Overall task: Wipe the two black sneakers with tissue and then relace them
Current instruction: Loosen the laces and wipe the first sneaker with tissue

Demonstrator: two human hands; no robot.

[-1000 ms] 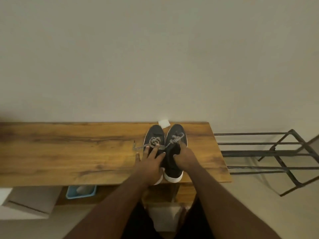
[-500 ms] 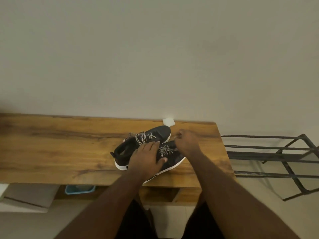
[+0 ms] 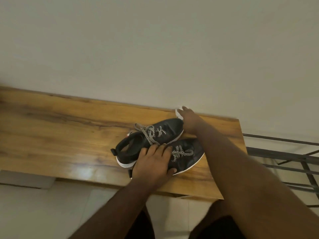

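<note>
Two black sneakers with white soles and black-and-white laces lie side by side on the wooden table (image 3: pixel 60 128), toes pointing to the upper right. The far sneaker (image 3: pixel 151 137) is fully visible. My left hand (image 3: pixel 153 163) grips the near sneaker (image 3: pixel 188 156) at its opening, thumb on the near side. My right hand (image 3: pixel 189 119) reaches past the toes to the back edge by the wall, fingers resting on a white tissue (image 3: pixel 178 113), which is mostly covered by the hand.
The table's right end lies just beyond the sneakers. A dark metal rack (image 3: pixel 293 154) stands to the right of the table. A pale wall runs directly behind the table. Pale floor and a white box (image 3: pixel 25 180) show below the table's left front edge.
The sneakers were turned from toes-away to lying diagonally. My right hand left the near sneaker's laces and moved back to the tissue at the wall. My left hand stayed on the sneakers.
</note>
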